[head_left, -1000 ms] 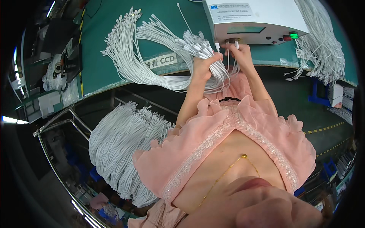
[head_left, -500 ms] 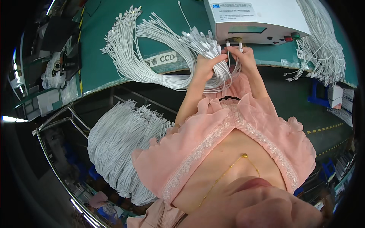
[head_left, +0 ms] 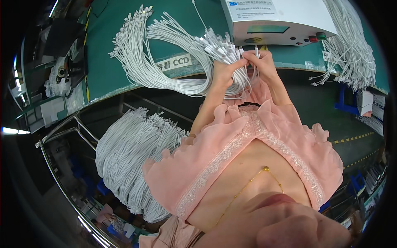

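Note:
My left hand [head_left: 224,73] is closed around a thick bundle of white cables [head_left: 216,48], whose plugs fan out above the fingers near the table edge. Beside it, my right hand [head_left: 265,66] pinches a single white cable, its plug [head_left: 256,51] pointing up. The fingertips of both hands nearly meet. Just beyond them stands a white tester box [head_left: 281,37], with a round socket [head_left: 253,40] low on its front. A gap shows between the socket and the plug. The held bundle's cables loop left over the table edge.
More white cable ends [head_left: 134,31] spread over the green tabletop [head_left: 103,58] at left. Another cable bundle [head_left: 353,53] hangs over the edge at right. A large cable heap [head_left: 128,161] rests by a metal rail [head_left: 49,165] at lower left. Red and green buttons [head_left: 316,38] mark the box.
My right hand has drawn slightly back from the box. A plug that was up against the socket has come away from it and sits lower, by my left hand's bundle.

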Available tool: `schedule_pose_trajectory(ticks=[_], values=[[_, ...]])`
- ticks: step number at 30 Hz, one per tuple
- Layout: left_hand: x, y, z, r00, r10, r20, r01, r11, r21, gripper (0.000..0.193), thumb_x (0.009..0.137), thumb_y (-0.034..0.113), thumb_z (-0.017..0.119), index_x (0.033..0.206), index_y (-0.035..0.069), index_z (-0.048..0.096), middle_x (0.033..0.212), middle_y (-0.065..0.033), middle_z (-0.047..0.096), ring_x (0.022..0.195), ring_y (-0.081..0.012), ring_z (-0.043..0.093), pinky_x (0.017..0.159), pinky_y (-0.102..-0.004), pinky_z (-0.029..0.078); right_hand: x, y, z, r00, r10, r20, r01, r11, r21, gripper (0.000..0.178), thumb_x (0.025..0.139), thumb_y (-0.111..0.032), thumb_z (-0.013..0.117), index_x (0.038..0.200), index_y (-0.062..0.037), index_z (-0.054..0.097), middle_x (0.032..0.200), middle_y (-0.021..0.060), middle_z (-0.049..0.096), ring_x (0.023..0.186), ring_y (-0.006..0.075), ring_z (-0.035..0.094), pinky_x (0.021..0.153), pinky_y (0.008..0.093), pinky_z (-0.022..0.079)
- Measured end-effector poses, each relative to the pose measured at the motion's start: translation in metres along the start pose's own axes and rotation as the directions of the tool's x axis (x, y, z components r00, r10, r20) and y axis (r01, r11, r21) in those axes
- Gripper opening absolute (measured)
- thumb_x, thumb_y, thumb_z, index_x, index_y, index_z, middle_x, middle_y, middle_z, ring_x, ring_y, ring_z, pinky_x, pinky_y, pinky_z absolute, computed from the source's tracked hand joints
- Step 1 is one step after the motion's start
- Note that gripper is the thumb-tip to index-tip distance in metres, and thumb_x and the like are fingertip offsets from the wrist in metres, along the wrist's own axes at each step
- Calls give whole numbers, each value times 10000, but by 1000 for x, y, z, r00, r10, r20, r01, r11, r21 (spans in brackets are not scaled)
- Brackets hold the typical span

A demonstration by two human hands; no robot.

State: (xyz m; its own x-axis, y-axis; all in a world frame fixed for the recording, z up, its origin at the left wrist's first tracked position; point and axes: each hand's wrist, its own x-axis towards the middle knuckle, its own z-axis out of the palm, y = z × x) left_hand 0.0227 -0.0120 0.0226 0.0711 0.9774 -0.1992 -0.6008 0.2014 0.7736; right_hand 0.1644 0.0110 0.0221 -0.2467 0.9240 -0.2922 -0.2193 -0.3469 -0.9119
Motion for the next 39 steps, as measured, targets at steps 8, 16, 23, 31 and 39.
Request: schedule_pose_trajectory(ticks=[8,16,23,31,39], values=[[-3,3,-2,1000,5,1,-5,1000,-16,285,675,-106,670,920,-20,554,820,-121,625,694,-201,630,617,-286,537,-1,1,-1,998,6,58,-8,999,40,186,804,-112,623,871,60,647,707,45,616,621,65,533,540,182,374],[-8,9,1,999,-25,-41,24,1000,-16,308,668,-95,686,929,-15,543,793,-123,622,664,-209,632,587,-295,544,-1,-2,-8,989,-102,111,115,986,-124,199,818,-165,614,876,18,666,631,-7,548,583,50,459,523,201,340],[-11,16,2,995,-20,-101,19,1000,-6,300,664,-81,700,902,-6,534,764,-126,620,624,-212,630,556,-303,545,-7,-25,-18,975,-222,-2,215,946,-243,171,815,-158,619,875,-12,687,626,-25,532,582,48,441,520,206,335],[-12,16,2,997,9,-81,-7,1000,29,285,675,-75,695,905,-9,541,760,-118,615,628,-209,627,562,-312,539,-18,-50,-6,624,-779,-65,571,511,-643,73,740,-63,674,798,-18,672,655,21,593,602,118,512,637,256,378],[-15,28,3,988,-116,-104,109,992,-63,208,743,2,658,922,-3,552,765,-108,607,663,-203,613,584,-313,521,-17,-155,1,268,-954,131,738,116,-664,85,717,9,668,799,-7,656,708,62,629,625,155,567,590,256,432]])
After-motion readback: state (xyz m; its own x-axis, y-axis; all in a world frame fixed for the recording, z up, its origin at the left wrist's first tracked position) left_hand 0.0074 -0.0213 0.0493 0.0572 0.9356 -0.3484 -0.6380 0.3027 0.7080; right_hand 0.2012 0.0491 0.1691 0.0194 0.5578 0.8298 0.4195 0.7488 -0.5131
